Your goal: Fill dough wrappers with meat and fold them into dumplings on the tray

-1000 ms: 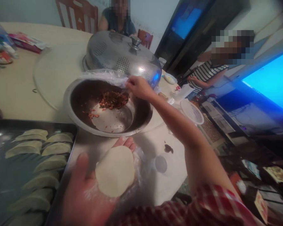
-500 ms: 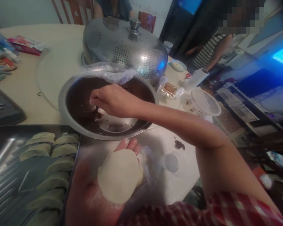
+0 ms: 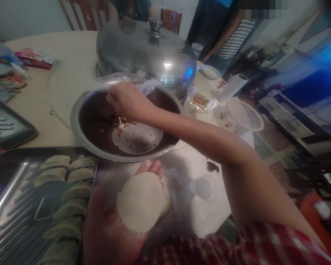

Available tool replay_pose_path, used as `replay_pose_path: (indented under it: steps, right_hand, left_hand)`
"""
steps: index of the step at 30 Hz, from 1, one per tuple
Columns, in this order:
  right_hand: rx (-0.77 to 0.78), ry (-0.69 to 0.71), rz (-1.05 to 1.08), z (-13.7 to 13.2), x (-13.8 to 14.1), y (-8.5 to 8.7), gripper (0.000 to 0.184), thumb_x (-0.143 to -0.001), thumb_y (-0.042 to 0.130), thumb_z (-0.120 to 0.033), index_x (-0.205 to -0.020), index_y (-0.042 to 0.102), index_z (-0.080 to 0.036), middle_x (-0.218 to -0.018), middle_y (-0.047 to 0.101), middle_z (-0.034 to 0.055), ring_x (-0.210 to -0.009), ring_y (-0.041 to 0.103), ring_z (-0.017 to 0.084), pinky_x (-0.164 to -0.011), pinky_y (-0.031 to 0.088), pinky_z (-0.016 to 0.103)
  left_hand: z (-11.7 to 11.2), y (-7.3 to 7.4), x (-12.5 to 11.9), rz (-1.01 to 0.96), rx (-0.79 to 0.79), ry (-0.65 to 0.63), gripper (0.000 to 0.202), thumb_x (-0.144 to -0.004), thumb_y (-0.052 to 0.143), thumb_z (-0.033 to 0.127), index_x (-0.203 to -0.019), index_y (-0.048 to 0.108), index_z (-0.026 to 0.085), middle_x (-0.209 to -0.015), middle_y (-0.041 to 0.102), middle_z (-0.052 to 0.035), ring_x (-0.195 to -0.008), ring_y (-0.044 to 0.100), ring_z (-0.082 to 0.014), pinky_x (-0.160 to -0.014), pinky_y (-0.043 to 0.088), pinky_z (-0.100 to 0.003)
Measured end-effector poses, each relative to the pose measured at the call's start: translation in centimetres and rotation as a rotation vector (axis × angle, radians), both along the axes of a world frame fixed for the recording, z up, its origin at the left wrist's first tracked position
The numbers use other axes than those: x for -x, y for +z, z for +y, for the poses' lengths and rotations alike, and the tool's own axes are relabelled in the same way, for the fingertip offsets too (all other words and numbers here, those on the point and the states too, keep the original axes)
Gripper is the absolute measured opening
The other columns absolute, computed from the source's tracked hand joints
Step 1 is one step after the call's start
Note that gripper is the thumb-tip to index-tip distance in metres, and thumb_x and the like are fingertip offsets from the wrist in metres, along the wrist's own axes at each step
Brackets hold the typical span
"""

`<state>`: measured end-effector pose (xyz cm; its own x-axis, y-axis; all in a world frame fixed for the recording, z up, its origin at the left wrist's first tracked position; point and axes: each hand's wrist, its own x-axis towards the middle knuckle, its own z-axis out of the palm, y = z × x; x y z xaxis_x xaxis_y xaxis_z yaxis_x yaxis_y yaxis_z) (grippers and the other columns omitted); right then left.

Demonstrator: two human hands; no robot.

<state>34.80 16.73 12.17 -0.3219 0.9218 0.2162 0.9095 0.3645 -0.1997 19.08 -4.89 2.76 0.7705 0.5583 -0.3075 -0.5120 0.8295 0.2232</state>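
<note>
Okay, left hand (image 3: 116, 233) lies palm up at the bottom of the view, fingers not clasped around anything; a round dough wrapper (image 3: 139, 202) rests flat across palm and fingers, probably carried that way so it stays spread. Flour shows on the palm; thumb blurred off to the left. Right hand (image 3: 131, 101) is curled over the steel bowl (image 3: 77, 123), knuckles up; cannot tell if it grips a utensil, since the fingertips face away. Some reddish chopped filling (image 3: 123, 121) sits in the bowl just below that hand. Bowl stands directly beyond the wrapper, likely to keep the reach between them short. Crumpled clear plastic film (image 3: 151, 86) lies along the far rim, seemingly folded back to leave the bowl uncovered. Left of the left hand, a metal tray (image 3: 19, 180) carries half-moon dumplings (image 3: 49, 176) bunched toward its right side, seam edges up, presumably there because that side is nearest. Perforated steel dome lid (image 3: 143, 40) is behind the bowl, handle up. White plastic basket (image 3: 245, 116) and a white roll (image 3: 234, 88) sit right of it, apart from both hands. Two people are partly visible past the table (image 3: 74, 40).
</note>
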Motion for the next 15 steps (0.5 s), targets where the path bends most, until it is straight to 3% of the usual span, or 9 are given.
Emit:
replay_pose_path:
  steps: [2,5,10,15]
  right_hand:
    - [0.019,-0.071,-0.020,0.9,-0.5,-0.5,0.027,-0.104,0.044,-0.017,-0.090,0.068,-0.015,-0.105,0.077,0.0078,-0.106,0.069,0.017,-0.093,0.050,0.030]
    - [0.023,-0.074,-0.030,0.5,-1.3,0.4,0.031,-0.103,0.045,-0.017,-0.083,0.068,-0.016,-0.097,0.078,0.0068,-0.099,0.070,0.016,-0.091,0.050,0.030]
    - [0.076,0.131,-0.062,-1.2,-1.5,0.8,0.030,-0.103,0.049,-0.021,-0.081,0.068,-0.019,-0.087,0.076,0.0042,-0.091,0.070,0.017,-0.086,0.051,0.030]
    - [0.022,0.017,-0.081,-1.0,-1.7,0.3,0.034,-0.106,0.045,-0.022,-0.081,0.067,-0.018,-0.092,0.077,0.0096,-0.092,0.069,0.020,-0.086,0.049,0.033]
  left_hand:
    - [1.0,-0.1,-1.4,-0.074,0.029,0.129,0.070,-0.094,0.033,0.072,-0.152,0.048,0.036,-0.156,0.052,0.0078,-0.159,0.019,-0.0217,-0.131,0.017,-0.035]
    - [1.6,-0.1,-2.1,-0.263,0.003,0.164,0.082,-0.093,0.033,0.079,-0.154,0.045,0.026,-0.159,0.048,-0.0016,-0.157,0.020,-0.0214,-0.130,0.017,-0.034]
    - [1.5,-0.1,-1.6,-0.327,-0.040,0.120,0.084,-0.092,0.032,0.081,-0.154,0.046,0.027,-0.161,0.043,0.0003,-0.158,0.013,-0.0172,-0.129,0.017,-0.030]
    - [2.0,0.0,-1.7,-0.370,-0.092,0.104,0.081,-0.096,0.029,0.077,-0.153,0.048,0.023,-0.161,0.043,-0.0007,-0.159,0.020,-0.0163,-0.125,0.030,-0.026]
